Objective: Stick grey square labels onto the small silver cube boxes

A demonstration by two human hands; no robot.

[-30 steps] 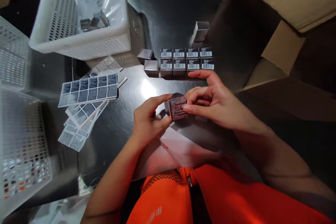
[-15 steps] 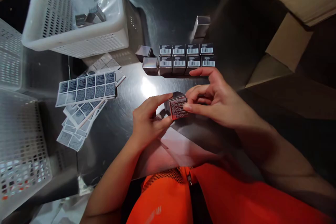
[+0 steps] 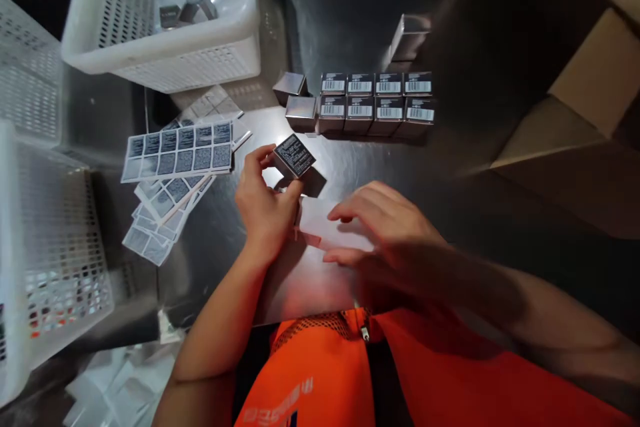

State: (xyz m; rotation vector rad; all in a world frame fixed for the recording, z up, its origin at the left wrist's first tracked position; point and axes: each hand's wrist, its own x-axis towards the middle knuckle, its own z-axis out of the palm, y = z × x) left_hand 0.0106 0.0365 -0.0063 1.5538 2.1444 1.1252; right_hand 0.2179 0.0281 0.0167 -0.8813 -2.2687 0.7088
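Observation:
My left hand (image 3: 264, 203) grips a small dark box (image 3: 296, 159) with a printed label on its upper face, lifted a little above the shiny metal table (image 3: 235, 227). My right hand (image 3: 385, 230) hovers open to the right of it, fingers spread over a pale sheet (image 3: 320, 230) lying on the table, holding nothing. Two rows of similar boxes with barcode labels (image 3: 376, 103) stand behind, with two plain silver boxes (image 3: 296, 101) at their left end.
Sheets of printed stickers (image 3: 175, 157) fan out on the left. A white perforated basket (image 3: 165, 20) with a plastic bag and a few boxes stands at the back left; another basket (image 3: 45, 253) is at the left edge. Brown cardboard (image 3: 585, 73) lies at the right.
My right hand has let go of the box and dropped back toward me. My left hand has carried the box up and to the left, turning its label upward.

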